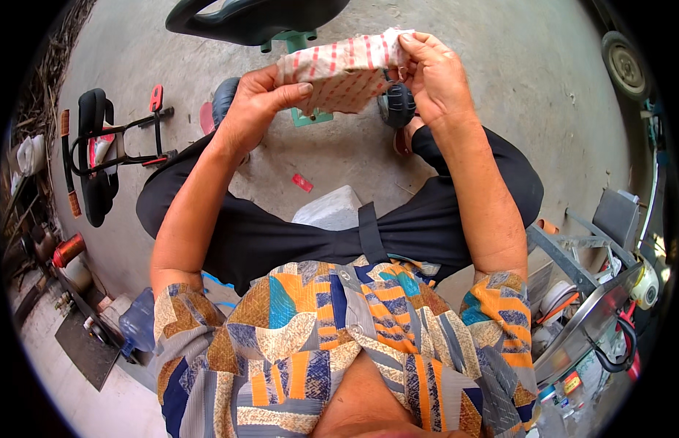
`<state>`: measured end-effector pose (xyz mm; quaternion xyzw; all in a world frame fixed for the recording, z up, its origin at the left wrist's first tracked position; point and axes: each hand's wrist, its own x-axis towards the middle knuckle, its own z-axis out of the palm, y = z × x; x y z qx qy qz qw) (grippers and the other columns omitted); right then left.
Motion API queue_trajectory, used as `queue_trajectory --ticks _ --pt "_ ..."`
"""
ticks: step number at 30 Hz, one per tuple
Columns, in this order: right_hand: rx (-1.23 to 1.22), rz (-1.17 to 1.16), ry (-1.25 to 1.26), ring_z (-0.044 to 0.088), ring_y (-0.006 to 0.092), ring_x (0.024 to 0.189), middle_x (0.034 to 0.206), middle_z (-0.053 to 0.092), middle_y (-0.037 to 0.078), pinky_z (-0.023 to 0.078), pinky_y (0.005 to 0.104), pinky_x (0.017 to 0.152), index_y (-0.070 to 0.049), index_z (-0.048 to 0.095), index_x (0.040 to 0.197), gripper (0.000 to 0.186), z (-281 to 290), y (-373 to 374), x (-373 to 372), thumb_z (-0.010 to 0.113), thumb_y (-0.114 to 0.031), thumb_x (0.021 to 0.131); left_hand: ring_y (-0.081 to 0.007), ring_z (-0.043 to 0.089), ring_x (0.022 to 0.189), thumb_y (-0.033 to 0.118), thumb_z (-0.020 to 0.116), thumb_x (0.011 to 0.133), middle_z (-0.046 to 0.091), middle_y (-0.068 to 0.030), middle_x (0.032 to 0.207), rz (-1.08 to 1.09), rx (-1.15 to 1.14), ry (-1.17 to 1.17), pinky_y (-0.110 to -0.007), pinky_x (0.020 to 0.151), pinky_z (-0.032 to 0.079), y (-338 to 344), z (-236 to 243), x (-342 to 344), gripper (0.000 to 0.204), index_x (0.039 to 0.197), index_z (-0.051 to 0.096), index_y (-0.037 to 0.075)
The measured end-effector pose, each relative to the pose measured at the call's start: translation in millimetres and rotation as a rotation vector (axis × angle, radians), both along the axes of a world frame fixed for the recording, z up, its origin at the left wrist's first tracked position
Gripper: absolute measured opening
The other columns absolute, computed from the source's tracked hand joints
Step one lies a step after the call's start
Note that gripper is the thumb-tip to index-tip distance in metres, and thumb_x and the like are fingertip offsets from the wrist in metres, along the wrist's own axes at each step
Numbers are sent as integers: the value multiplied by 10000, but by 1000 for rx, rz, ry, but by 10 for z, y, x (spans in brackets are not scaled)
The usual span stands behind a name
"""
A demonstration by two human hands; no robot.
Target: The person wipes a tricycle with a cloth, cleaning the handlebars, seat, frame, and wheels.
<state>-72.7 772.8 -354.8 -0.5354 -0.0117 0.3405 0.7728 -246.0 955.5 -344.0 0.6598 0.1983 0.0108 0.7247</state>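
A white cloth with red dashed stripes [347, 73] is stretched between my two hands, in front of me above my knees. My left hand [263, 98] grips its left end, the thumb lying along the top. At the other end, my right hand [434, 77] pinches the upper corner between thumb and fingers. Behind the cloth is a green-framed wheeled thing [314, 117], partly hidden, with a small black wheel [396, 106] near my right foot. Beyond it sits a black moulded part like a seat [259, 20].
On the floor to the left lies a black frame with a padded seat [95, 150]. A small red tag [302, 182] lies between my legs, near a pale block [328, 209]. At the right are a metal frame [573, 255] and a tyre [624, 66]; a blue water jug [139, 321] is lower left.
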Motion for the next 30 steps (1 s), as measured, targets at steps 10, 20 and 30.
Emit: queue_trajectory --ticks 10,20,30 --pt "210 156 208 528 98 620 803 616 32 314 226 417 -32 595 909 112 282 -57 -111 529 -121 890 -259 394 1339 493 669 829 452 -102 1431 -344 -325 -26 -411 1125 264 -428 -19 -152 743 1372 469 26" --pt "29 -9 40 610 163 658 790 609 73 465 270 544 -23 562 982 162 211 -62 -116 589 -47 824 -143 647 900 75 684 861 706 -71 969 295 -273 -66 -284 871 487 -224 -210 -26 239 1083 688 -12" --pt "-395 396 -1397 556 319 1132 1240 574 147 397 444 963 -88 514 1285 724 -32 34 -400 775 -239 626 -219 615 902 -51 664 790 662 -90 937 -125 689 -274 -300 812 475 -260 106 -62 219 994 694 21"
